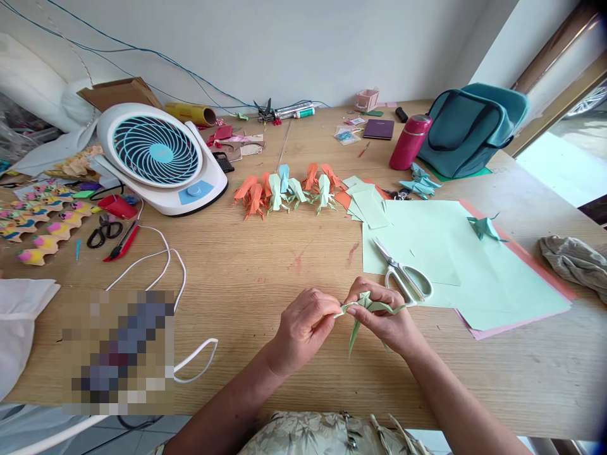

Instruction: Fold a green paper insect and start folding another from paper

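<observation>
Just above the table's front half, both hands hold one pale green folded-paper figure (364,302) with thin pointed limbs. My left hand (303,328) pinches the tip of a limb on the left side. Closed around the body from the right is my right hand (386,319), thumb below and fingers on top. One limb hangs down between the hands and another sticks out to the right. White-handled scissors (410,278) lie just beyond my right hand, on large pale green paper sheets (502,278).
Behind the hands stands a row of orange, green and blue paper figures (284,189). Cut paper pieces (370,205), a red bottle (410,142) and a teal bag (467,133) are at right. A white fan (159,158), black scissors (104,230) and a white cable (177,259) occupy the left.
</observation>
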`<state>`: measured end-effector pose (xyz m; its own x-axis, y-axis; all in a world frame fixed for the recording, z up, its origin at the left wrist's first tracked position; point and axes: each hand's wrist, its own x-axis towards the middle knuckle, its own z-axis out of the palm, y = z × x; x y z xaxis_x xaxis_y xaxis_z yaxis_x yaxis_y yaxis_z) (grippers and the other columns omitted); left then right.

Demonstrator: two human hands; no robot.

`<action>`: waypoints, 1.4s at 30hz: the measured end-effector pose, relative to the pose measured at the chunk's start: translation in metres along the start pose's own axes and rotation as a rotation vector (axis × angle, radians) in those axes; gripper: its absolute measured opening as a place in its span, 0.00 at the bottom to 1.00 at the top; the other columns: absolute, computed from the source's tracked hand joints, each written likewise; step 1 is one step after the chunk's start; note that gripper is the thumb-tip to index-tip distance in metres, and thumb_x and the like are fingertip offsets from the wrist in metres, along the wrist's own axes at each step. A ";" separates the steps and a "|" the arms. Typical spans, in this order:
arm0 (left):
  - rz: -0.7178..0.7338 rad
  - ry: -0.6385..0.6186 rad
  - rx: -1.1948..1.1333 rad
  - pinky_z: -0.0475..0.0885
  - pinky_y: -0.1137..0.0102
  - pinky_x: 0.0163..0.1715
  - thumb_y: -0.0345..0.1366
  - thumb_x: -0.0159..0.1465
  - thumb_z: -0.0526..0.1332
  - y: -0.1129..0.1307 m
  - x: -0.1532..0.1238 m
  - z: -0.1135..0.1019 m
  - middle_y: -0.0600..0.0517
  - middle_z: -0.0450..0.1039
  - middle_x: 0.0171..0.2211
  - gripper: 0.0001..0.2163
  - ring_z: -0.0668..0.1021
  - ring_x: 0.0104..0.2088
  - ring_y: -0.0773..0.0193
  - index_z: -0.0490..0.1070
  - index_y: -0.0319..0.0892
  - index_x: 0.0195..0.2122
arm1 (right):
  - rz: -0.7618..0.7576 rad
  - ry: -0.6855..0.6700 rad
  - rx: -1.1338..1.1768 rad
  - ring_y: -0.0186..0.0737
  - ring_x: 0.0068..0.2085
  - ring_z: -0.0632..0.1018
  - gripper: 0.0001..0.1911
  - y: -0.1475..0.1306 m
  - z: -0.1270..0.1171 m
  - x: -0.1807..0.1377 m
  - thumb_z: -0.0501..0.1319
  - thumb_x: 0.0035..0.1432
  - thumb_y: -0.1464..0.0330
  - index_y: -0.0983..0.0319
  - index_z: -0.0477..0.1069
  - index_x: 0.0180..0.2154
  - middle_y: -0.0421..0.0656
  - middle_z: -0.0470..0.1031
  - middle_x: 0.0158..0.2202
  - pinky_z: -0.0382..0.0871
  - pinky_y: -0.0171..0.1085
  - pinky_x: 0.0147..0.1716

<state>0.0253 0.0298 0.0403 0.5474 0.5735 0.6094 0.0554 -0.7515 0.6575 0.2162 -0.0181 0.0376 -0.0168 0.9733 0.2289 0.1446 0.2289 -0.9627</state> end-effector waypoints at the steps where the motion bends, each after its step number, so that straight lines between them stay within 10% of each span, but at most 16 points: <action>1: -0.002 -0.002 -0.004 0.73 0.69 0.40 0.19 0.63 0.60 0.000 0.000 0.000 0.49 0.77 0.35 0.11 0.77 0.37 0.65 0.70 0.42 0.41 | 0.006 -0.002 0.008 0.36 0.31 0.71 0.07 0.000 0.000 0.000 0.68 0.59 0.63 0.59 0.77 0.33 0.40 0.71 0.30 0.62 0.36 0.30; 20: -0.006 0.018 -0.007 0.74 0.71 0.38 0.20 0.63 0.61 0.000 0.001 0.002 0.50 0.77 0.34 0.11 0.79 0.35 0.65 0.71 0.43 0.40 | 0.021 -0.057 0.030 0.35 0.31 0.69 0.04 -0.001 -0.001 -0.001 0.65 0.62 0.67 0.59 0.76 0.33 0.39 0.69 0.29 0.62 0.35 0.32; 42: -0.361 0.151 -0.074 0.74 0.74 0.36 0.26 0.63 0.63 0.009 0.000 0.013 0.53 0.77 0.30 0.04 0.79 0.31 0.68 0.73 0.41 0.33 | -0.050 0.039 -0.244 0.39 0.33 0.69 0.06 -0.008 0.007 -0.004 0.60 0.64 0.70 0.58 0.71 0.33 0.39 0.68 0.30 0.62 0.39 0.35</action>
<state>0.0367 0.0186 0.0407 0.3744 0.8420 0.3884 0.1585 -0.4708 0.8679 0.2082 -0.0234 0.0431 0.0081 0.9584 0.2852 0.3796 0.2609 -0.8876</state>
